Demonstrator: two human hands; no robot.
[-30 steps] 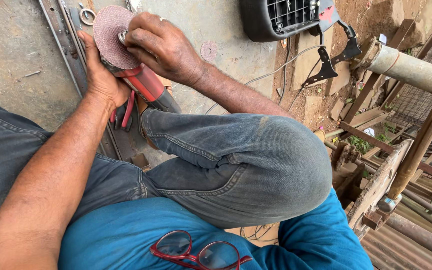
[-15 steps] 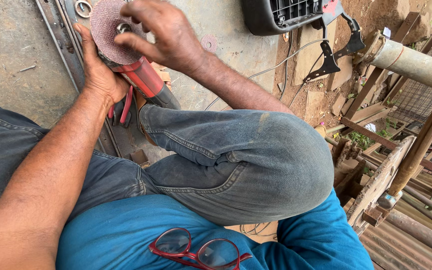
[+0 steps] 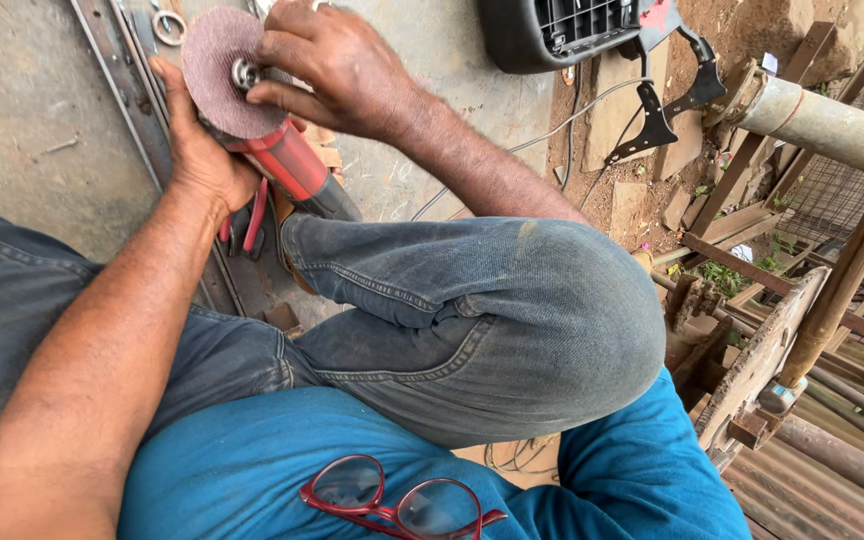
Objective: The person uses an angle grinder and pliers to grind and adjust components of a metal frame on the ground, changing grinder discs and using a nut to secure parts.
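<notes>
1. The left hand point(image 3: 202, 165) is closed around the red cylindrical angle grinder point(image 3: 287, 165), holding it above the grey concrete floor point(image 3: 22, 110).
2. The right hand point(image 3: 337, 65) pinches the metal nut at the centre of the round reddish-brown abrasive disc point(image 3: 214, 70).
3. Red-framed glasses point(image 3: 397, 500) hang on the blue shirt.

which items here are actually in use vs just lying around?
In use:
- left hand, gripping the red angle grinder
- right hand, fingers at the centre nut of the grinder's disc

Lying about:
- black plastic casing on the concrete
- metal ring by the steel bars
- red glasses hanging on the blue shirt
- rusty pipe
</notes>
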